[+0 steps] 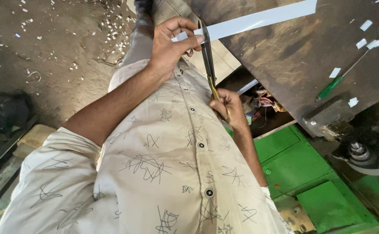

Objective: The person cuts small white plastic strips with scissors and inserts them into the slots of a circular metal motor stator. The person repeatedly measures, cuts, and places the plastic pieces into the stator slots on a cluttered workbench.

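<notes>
Left hand (172, 43) reaches forward on a bare, outstretched forearm, fingers pinched together. Right hand (227, 108) sits closer to the chest, fingers curled tight, wrist bent.

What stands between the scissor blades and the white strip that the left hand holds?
Nothing visible. The left hand pinches the white strip at its end, and the scissors, held by the right hand, already meet the strip beside the fingers.
</notes>
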